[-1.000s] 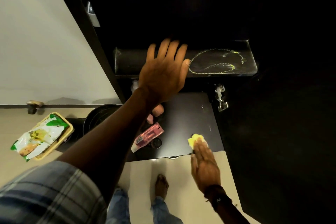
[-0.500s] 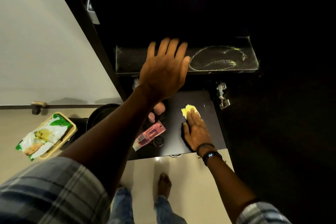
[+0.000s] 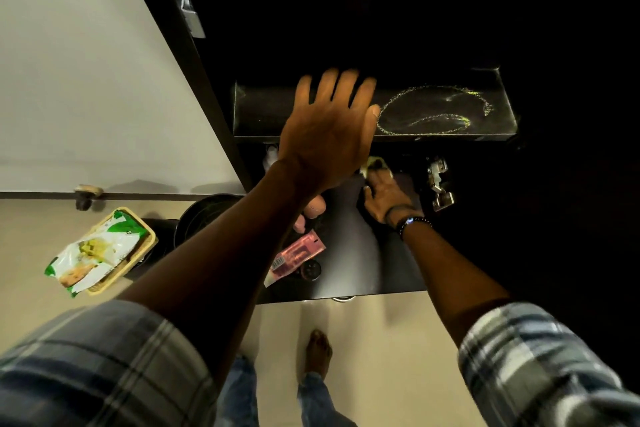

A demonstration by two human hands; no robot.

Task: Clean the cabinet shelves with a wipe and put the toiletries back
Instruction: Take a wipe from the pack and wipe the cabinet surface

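Yellow wipe (image 3: pixel 375 162) beneath right hand (image 3: pixel 388 199), left hand (image 3: pixel 329 135) above

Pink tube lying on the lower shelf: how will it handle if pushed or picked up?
The pink tube lies flat on the lower shelf, so a push would probably slide it rather than roll it. Its flattened, crimped end suggests a soft squeeze tube: likely light and yielding under a pinch. Its glossy skin may be slippery.

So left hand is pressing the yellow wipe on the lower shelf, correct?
No. The head view shows the right hand pressing the yellow wipe on the lower shelf; the left hand lies flat at the upper shelf.
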